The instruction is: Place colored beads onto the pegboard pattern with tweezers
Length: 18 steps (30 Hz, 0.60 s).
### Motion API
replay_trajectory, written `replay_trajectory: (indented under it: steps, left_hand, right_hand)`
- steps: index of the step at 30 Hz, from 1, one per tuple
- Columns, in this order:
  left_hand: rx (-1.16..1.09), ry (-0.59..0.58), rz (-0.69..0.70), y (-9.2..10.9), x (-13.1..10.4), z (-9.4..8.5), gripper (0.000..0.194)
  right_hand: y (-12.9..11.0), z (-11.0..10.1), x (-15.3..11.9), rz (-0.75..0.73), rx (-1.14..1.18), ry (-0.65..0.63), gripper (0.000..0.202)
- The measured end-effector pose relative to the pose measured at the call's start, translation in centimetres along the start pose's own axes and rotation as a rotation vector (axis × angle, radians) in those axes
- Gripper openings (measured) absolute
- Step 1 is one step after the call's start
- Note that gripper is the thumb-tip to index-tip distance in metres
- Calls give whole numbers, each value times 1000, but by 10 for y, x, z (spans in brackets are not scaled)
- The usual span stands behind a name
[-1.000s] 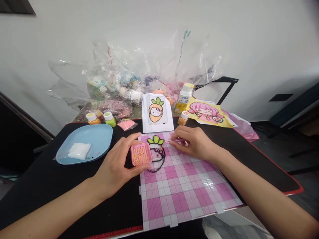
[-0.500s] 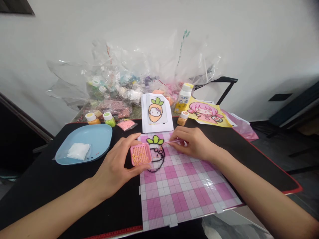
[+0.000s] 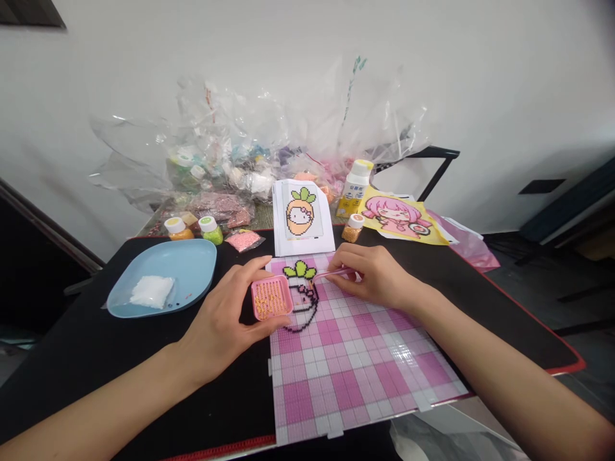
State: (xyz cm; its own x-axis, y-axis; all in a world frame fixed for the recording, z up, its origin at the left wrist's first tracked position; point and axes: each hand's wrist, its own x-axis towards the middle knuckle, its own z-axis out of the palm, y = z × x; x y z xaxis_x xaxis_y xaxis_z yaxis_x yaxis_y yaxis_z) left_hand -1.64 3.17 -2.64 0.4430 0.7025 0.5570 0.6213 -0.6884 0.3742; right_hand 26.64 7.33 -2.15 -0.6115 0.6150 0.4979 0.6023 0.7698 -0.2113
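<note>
Between thumb and fingers, my left hand [image 3: 233, 317] grips a small pink bead tray [image 3: 271, 298] with ridged rows and orange-yellow beads in it. The tray is above the left edge of a pink checked pegboard [image 3: 355, 358]. My right hand [image 3: 368, 272] pinches pink tweezers [image 3: 331, 274], their tip at the upper right of a bead picture [image 3: 302, 271]. That picture has green leaves and a black outline, and the tray covers part of its left side. Whether a bead sits in the tweezer tip is too small to tell.
Behind the board stands a printed carrot pattern [image 3: 302, 218]. A blue plate [image 3: 192, 269] holding a white bag [image 3: 152, 292] lies at left. Bead jars [image 3: 211, 230], a pink bead packet [image 3: 244, 241], an orange jar [image 3: 353, 228], a white-yellow bottle [image 3: 355, 189] and plastic bags [image 3: 230, 147] line the back.
Both hands stay almost where they were, with the tray and tweezers still held. No clear movement of objects shows.
</note>
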Motion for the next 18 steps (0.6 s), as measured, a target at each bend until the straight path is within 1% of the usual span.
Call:
replay_trajectory:
  steps: [11,18]
  left_hand:
    - [12,9,13,-1,0,-1,73]
    - [1,3,0,-1,1,1,74]
  right_hand:
    - [0,0,0,-9,0,5,16]
    - [-1,-1,0,4,-6,-1,22]
